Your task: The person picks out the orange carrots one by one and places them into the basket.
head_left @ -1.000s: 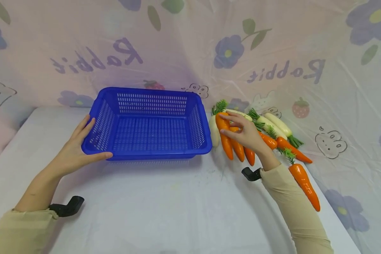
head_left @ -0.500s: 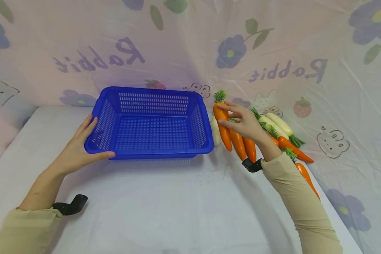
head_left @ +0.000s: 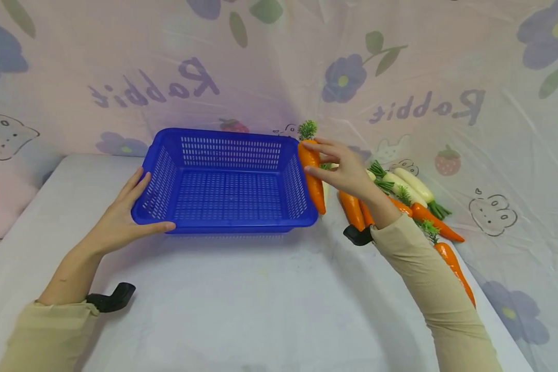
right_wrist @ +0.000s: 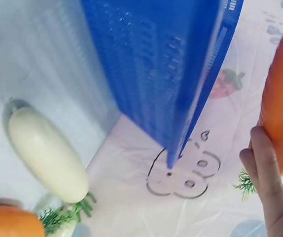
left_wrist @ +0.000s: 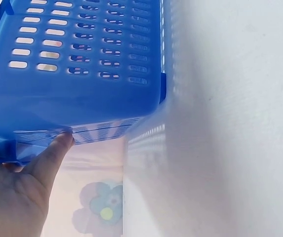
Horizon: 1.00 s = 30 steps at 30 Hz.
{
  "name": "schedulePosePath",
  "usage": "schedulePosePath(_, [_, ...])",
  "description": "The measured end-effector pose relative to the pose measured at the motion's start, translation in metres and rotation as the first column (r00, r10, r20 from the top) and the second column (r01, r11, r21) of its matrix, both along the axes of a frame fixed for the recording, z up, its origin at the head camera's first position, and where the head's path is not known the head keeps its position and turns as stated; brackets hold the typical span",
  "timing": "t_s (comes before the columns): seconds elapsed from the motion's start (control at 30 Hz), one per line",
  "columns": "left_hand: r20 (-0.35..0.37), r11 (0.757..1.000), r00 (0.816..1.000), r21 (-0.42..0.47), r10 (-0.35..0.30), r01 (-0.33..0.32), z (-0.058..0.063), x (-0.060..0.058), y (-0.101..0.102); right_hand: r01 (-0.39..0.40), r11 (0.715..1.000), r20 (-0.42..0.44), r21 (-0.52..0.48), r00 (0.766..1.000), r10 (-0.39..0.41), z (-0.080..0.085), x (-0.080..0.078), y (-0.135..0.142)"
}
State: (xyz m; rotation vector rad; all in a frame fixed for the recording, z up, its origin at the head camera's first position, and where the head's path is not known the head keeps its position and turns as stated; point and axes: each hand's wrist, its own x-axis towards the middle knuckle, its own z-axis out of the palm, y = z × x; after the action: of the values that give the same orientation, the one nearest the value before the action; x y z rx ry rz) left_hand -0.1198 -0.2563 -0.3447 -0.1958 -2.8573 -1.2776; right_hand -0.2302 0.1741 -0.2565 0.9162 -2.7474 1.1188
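The blue basket point(head_left: 225, 181) is slotted plastic, smooth with a faint sheen along its rim. The carrot point(head_left: 312, 173) in the right hand point(head_left: 349, 173) looks like glossy orange plastic with a bristly green tuft. The white radishes point(head_left: 411, 185) are smooth, satiny plastic. A thin, shiny, creased plastic sheet point(head_left: 260, 289) printed with flowers covers table and wall. Both sleeves point(head_left: 428, 279) are matt beige knit cloth.

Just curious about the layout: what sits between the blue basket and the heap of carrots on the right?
In the head view, the lifted orange plastic carrot, pinched by the right hand, hangs there beside the blue slotted plastic basket; a white radish peeks behind.
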Motion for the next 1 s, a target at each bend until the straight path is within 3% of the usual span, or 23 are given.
schedulePosePath(0.2, [0.005, 1.0, 1.0, -0.003, -0.006, 0.006, 0.001, -0.001, -0.003, -0.063, 0.998, -0.066, -0.009, 0.996, 0.062, 0.003, -0.002, -0.019])
schedulePosePath(0.7, [-0.013, 1.0, 1.0, 0.004, -0.026, 0.026, 0.001, 0.001, -0.003, -0.053, 0.997, -0.023, 0.053, 0.998, 0.055, 0.015, -0.008, -0.057])
schedulePosePath(1.0, [-0.012, 1.0, 1.0, 0.009, -0.025, 0.025, 0.002, 0.003, -0.004, -0.072, 0.997, -0.001, 0.039, 0.997, 0.072, 0.026, -0.013, -0.082])
